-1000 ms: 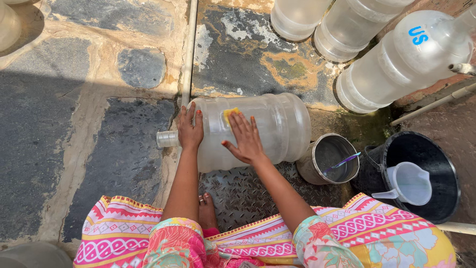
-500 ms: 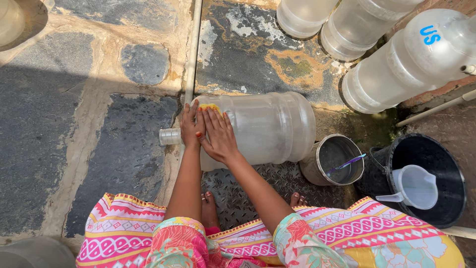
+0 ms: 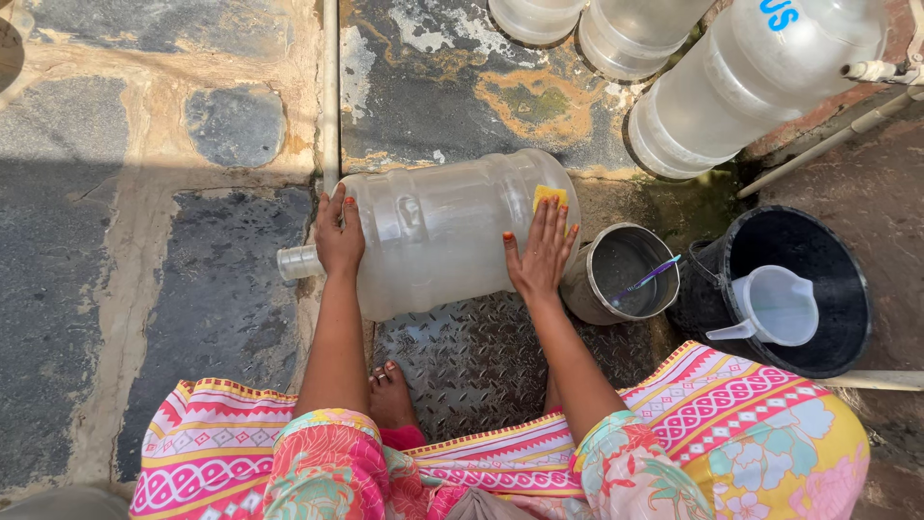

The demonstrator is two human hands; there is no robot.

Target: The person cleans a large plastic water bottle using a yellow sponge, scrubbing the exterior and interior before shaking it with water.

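A large clear plastic water jug [image 3: 433, 231] lies on its side on a metal tread plate [image 3: 472, 361], neck pointing left. My left hand [image 3: 339, 233] rests flat on the jug's shoulder near the neck. At the jug's base end, my right hand [image 3: 541, 252] presses a yellow sponge [image 3: 549, 195] against the wall, fingers spread over it.
A steel pot [image 3: 621, 274] with a purple toothbrush [image 3: 654, 275] stands right of the jug. Beside it is a black bucket [image 3: 833, 289] holding a clear measuring jug [image 3: 775, 306]. Three more big water jugs [image 3: 741, 77] lie at the top right. Stone paving [image 3: 125, 241] spreads left.
My right hand with the sponge has slid from the neck end of the jug to its base end on the right. The left hand stays near the neck.
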